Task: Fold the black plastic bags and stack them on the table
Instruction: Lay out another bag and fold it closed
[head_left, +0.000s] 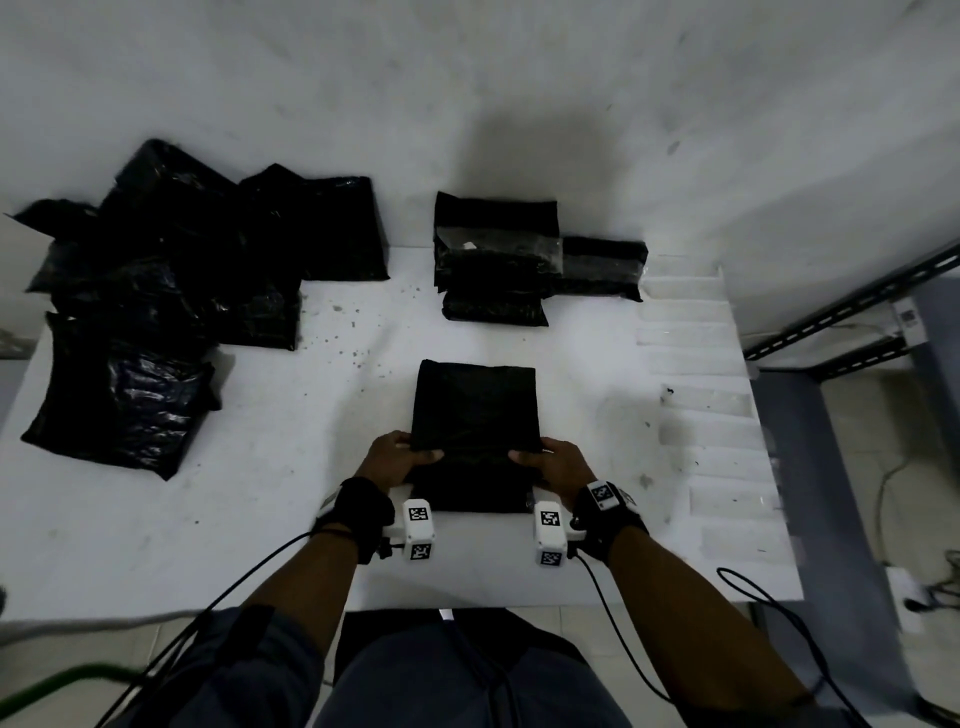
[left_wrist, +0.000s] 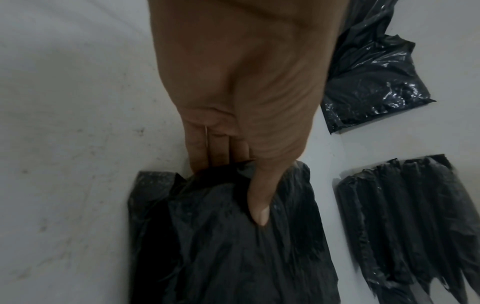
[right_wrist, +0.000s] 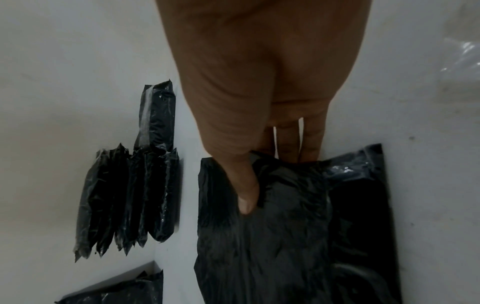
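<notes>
Head view takes in the whole white table (head_left: 291, 499), which neither wrist camera does: nearest the person lies a black bag (head_left: 475, 410), part folded, its upper layer turned over a lower layer that reaches toward the table's near edge. The left hand (head_left: 397, 457) pinches the left corner of that upper layer and the right hand (head_left: 558, 460) pinches the right corner. Left wrist view adds the detail of the grip: the thumb (left_wrist: 259, 197) lies on top of the plastic while the fingers (left_wrist: 218, 152) curl under its edge. Right wrist view shows the same on the other side, thumb (right_wrist: 245, 193) above and fingers (right_wrist: 310, 144) tucked beneath the rim of the bag (right_wrist: 298, 216). Farther back, only the head view shows both other groups whole: a stack of folded bags (head_left: 493, 260) straight beyond the held bag, well apart from it, and a loose heap of crumpled bags (head_left: 166, 291) spread over the far left of the table.
</notes>
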